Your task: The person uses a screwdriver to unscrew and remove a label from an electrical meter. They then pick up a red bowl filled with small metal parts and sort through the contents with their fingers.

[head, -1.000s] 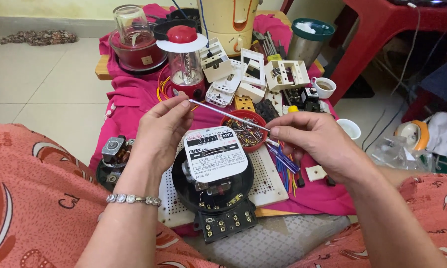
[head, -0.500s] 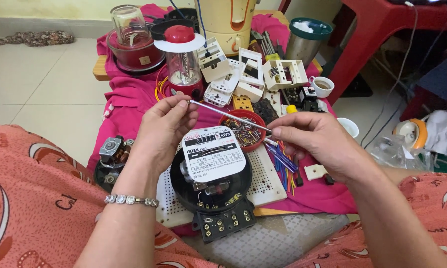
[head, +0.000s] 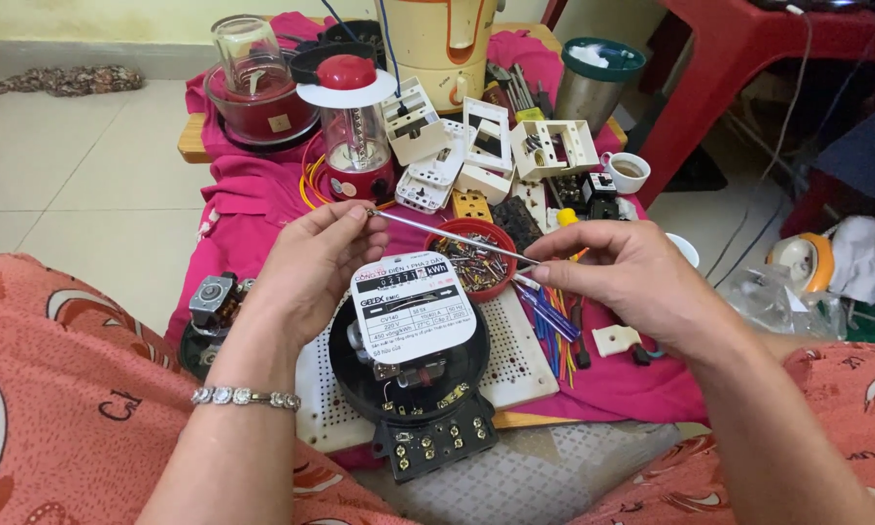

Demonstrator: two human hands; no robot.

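My left hand (head: 306, 264) and my right hand (head: 624, 272) together hold a thin metal rod (head: 447, 234), a screwdriver shaft by the look of it, one hand at each end. The rod slants above a small red bowl of screws (head: 477, 255). Just below my hands a round black electricity meter (head: 408, 352) with a white face plate lies on a white perforated board (head: 517, 358). Its black terminal block (head: 432, 442) points toward me. A silver bracelet (head: 245, 397) circles my left wrist.
A pink cloth (head: 248, 194) covers a low wooden table. On it stand a red lantern lamp (head: 352, 126), a blender jar (head: 255, 83), white switch boxes (head: 486, 146), a steel cup (head: 593, 83) and a small white cup (head: 628, 171). Coloured screwdrivers (head: 552, 326) lie right of the board. A red plastic table (head: 748, 58) stands at the right.
Both hands have stayed close to where they were, turning the rod slightly between the fingers. The meter and the table's things have not moved.
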